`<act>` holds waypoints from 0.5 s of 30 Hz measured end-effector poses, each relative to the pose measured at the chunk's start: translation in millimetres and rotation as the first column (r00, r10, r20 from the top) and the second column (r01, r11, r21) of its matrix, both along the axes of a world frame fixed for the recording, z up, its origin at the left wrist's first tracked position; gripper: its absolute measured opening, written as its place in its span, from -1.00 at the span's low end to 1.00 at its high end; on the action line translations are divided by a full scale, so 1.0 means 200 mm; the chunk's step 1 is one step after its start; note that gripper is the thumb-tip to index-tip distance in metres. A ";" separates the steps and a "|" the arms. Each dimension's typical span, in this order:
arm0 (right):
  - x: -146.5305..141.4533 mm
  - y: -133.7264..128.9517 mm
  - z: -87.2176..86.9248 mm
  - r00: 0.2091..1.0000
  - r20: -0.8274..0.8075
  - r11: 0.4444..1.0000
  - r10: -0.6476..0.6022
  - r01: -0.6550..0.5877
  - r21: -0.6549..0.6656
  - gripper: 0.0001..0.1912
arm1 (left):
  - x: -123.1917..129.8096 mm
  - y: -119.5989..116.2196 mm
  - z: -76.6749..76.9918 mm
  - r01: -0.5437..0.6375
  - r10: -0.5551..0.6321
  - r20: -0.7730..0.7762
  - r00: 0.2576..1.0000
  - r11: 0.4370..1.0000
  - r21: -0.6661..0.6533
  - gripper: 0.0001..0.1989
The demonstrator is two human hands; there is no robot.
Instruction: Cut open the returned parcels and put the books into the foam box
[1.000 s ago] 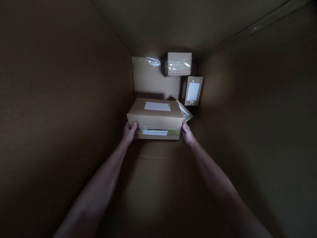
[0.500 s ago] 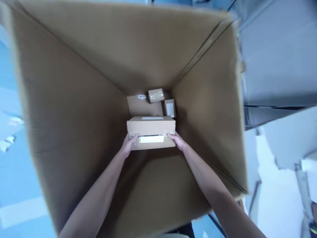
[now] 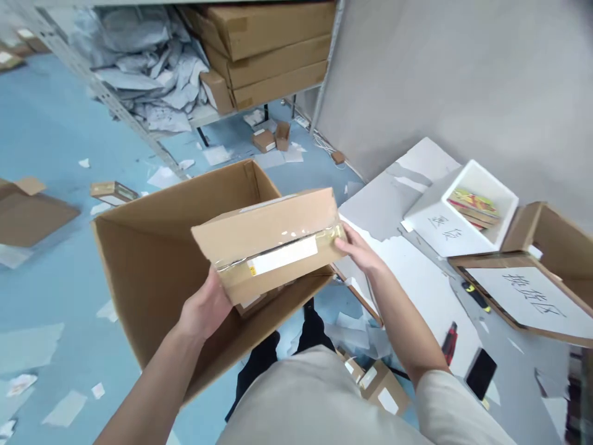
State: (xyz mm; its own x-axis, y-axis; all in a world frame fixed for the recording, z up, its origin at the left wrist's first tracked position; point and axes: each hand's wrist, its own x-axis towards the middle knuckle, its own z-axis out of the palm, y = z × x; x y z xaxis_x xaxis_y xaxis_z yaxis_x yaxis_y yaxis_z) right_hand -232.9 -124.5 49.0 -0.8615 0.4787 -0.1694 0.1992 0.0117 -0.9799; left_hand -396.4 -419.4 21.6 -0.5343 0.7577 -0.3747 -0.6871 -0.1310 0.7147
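Observation:
A taped cardboard box [image 3: 273, 232] with a white label on its near side is held up between my two hands, tilted with its right end higher. My left hand [image 3: 206, 306] grips its left end from below and the side. At the right end, my right hand [image 3: 359, 247] closes round the taped corner, thumb on the near face. Beneath the held box stands a large open carton [image 3: 152, 266]. Part of the carton's inside is hidden by the held box; a smaller box [image 3: 252, 304] with a white label shows inside it.
On the right a table [image 3: 403, 272] bears a white foam box [image 3: 435, 216], an open carton [image 3: 565, 247], a utility knife [image 3: 449, 343] and a phone [image 3: 480, 374]. A shelf [image 3: 204, 117] with bags and long boxes stands behind. Paper scraps and small boxes litter the blue floor [image 3: 55, 290].
The box has come up out of the large carton's depth, still in both hands. My view has pulled back from inside the carton, so the shelf and table now show.

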 end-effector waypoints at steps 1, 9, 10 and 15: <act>0.10 0.11 0.05 0.999 -0.004 0.999 -0.045 0.045 0.019 -0.25 | 0.08 0.12 0.07 0.026 -0.026 -0.001 1.000 0.998 0.052 -0.36; 0.57 1.08 0.21 0.952 0.100 0.956 -0.290 0.285 0.065 -0.45 | 0.57 1.23 0.15 0.113 -0.123 0.145 0.982 0.991 0.071 -0.41; 0.60 1.18 0.19 0.948 0.115 0.954 -0.298 0.292 0.062 -0.48 | 0.61 1.34 0.12 0.125 -0.132 0.161 0.978 0.991 0.053 -0.41; 0.67 1.55 -0.08 0.918 0.197 0.938 -0.345 0.343 0.046 -0.60 | 0.71 1.73 -0.10 0.176 -0.161 0.201 0.966 0.983 -0.059 -0.38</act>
